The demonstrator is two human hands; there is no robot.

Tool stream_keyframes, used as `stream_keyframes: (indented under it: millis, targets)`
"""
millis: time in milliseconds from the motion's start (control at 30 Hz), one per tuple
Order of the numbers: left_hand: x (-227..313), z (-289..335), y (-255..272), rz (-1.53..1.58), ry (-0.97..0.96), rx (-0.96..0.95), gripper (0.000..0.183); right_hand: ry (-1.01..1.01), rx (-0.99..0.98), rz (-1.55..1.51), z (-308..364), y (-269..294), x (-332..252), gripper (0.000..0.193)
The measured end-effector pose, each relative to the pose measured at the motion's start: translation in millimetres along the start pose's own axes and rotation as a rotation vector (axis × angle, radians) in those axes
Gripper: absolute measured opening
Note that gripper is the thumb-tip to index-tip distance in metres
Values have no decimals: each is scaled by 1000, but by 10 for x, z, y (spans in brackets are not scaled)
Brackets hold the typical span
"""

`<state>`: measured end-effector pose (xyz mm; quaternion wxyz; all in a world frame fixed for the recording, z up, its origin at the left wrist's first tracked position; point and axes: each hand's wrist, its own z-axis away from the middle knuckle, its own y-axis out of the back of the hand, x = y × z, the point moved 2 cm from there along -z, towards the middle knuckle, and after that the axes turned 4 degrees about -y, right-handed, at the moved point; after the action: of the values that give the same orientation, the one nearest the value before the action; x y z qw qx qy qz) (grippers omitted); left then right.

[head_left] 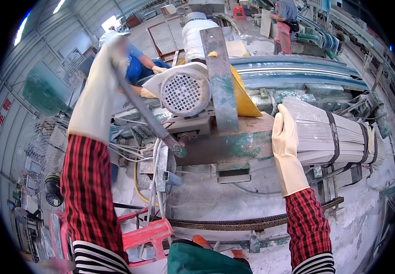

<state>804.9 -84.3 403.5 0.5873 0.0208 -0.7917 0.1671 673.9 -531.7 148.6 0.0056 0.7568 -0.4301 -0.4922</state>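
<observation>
My left hand (108, 54), in a long cream rubber glove, is raised at upper left, closed round the top of a long metal lever (145, 109). The lever slants down to a pivot on a machine with a round grilled motor (185, 92) and an upright, green-stained steel plate (220, 77). My right hand (285, 134), in a matching glove, rests with fingers extended against the near-left end of a bundle of thin pale strips (314, 132). Dark straps (333, 137) bind the bundle. Its palm side is hidden.
Beyond the machine a co-worker in a blue top (136, 64) has gloved hands near it. Another person (283, 27) stands far back. A yellow sheet (245, 98) hangs behind the plate. Below lie a chain (252, 223), loose cables (157, 173) and a red plastic stool (149, 235).
</observation>
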Motion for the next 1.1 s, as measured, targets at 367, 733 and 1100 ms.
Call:
stream_keyframes:
  millis: [367,733,1100]
  targets:
    - [-541,2509,-3018,-1167,-615,-805,55,15,61,-376,0,63,231,42]
    - [-1579,4493,-222,-1379,-810,-1770,7,-882,-426,-606,1991,1332,696,52]
    - [-1127,4651,676,-1417,-417,-1910,29,-515,-1118,-549,2478,-464,-1741,47]
